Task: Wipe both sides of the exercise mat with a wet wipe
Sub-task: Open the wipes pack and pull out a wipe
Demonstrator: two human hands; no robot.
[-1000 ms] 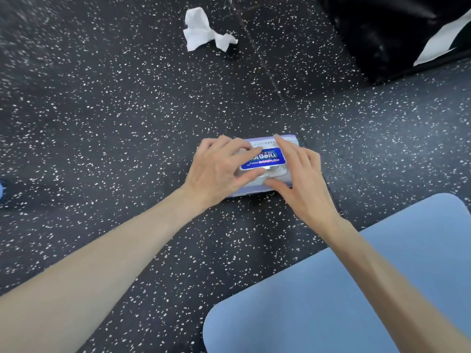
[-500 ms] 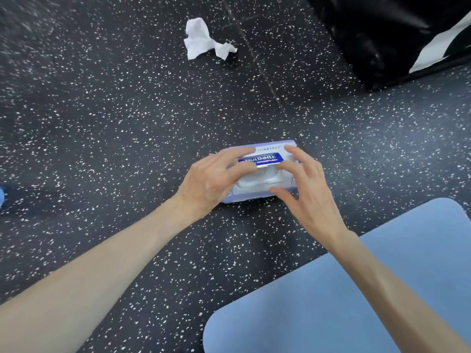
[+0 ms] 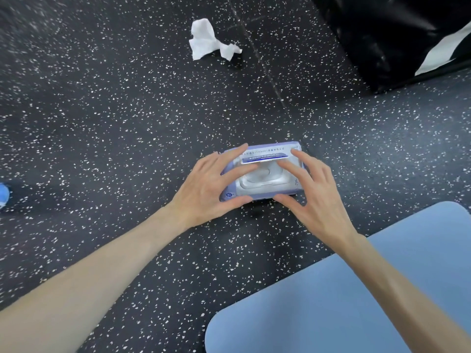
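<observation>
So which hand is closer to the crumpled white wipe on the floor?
Left. The left hand holds the wipes pack on the side nearer the crumpled wipe. The right hand sits on the pack's other side, by the blue mat.

Wipe pack (image 3: 265, 174) lies on floor (image 3: 102, 123) between crumpled wipe (image 3: 209, 39) and mat (image 3: 356, 301).

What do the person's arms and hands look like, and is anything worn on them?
Both forearms are bare from the frame's edge to the wrist, with no sleeve in view. The left hand and the right hand wear no glove, and no ring, watch or bracelet shows. The fingers are long and slender, the nails short and unpainted.
</observation>
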